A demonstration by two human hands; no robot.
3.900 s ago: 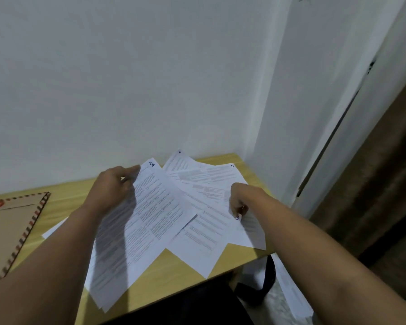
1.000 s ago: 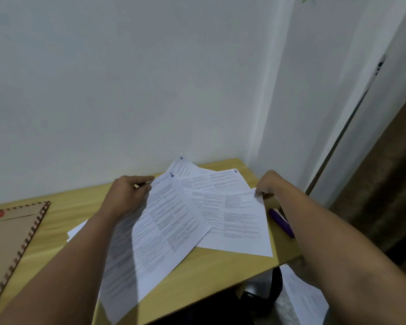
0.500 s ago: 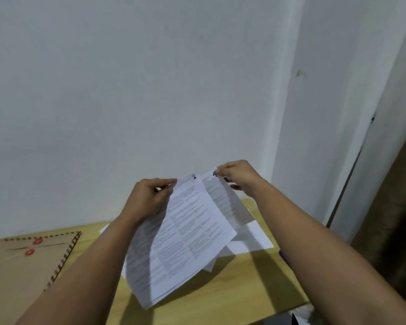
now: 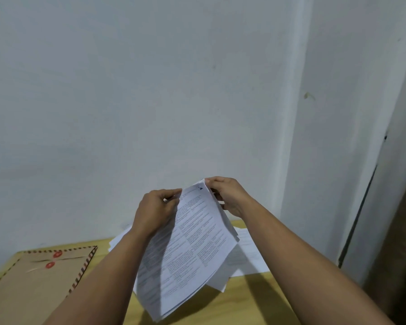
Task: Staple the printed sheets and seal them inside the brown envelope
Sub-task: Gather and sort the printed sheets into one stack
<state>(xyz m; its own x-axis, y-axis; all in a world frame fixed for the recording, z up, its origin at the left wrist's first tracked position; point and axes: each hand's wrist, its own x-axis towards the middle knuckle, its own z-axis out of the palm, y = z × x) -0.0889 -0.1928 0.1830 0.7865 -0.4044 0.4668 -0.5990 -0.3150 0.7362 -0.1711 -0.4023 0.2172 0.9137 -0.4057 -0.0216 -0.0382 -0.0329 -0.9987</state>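
Note:
I hold a bundle of printed sheets [image 4: 192,249] lifted off the wooden table [image 4: 251,299], tilted with its lower end hanging toward me. My left hand [image 4: 155,209] grips the bundle's top left edge. My right hand [image 4: 227,195] pinches the top right corner. One more printed sheet [image 4: 249,254] lies flat on the table behind the bundle. The brown envelope [image 4: 35,280], with a striped border and two red string buttons, lies flat at the table's left. No stapler is in view.
A white wall stands close behind the table, with a corner and a door frame [image 4: 361,207] to the right. The table's right edge sits just under my right forearm.
The sheets lay spread on the table; my right hand gathered the right-hand ones against those in my left, and both hands raised them into one bundle. The camera tilted upward.

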